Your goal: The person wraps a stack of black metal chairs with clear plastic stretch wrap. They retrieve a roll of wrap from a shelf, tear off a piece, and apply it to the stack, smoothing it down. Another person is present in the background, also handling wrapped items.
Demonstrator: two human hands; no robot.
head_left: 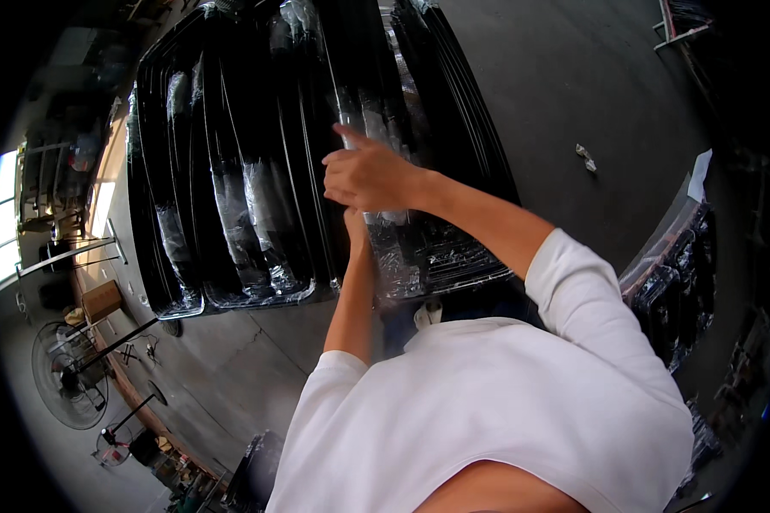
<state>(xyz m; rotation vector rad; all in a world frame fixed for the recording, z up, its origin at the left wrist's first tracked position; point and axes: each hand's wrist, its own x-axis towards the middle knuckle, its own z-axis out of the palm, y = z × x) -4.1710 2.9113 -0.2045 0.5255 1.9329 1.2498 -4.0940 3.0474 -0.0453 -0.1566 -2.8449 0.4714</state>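
Note:
Before me stand several long black panels (pixel 274 111) side by side, with bands of clear plastic film (pixel 261 214) wrapped around parts of them. My right hand (pixel 370 175) is over the middle of the row, against a film-wrapped panel (pixel 393 256). Its forefinger points out to the left while the other fingers curl in; whatever lies inside them is hidden. Just below it, my left hand (pixel 356 224) reaches up to the same spot. Most of its fingers are covered by the right hand, so its grip does not show.
A standing fan (pixel 68 376) and a cardboard box (pixel 102 301) are on the left. More film-wrapped black pieces (pixel 680 282) stand at the right. A crumpled white scrap (pixel 586 158) lies on the grey floor (pixel 543 85). A metal frame (pixel 73 254) stands at the far left.

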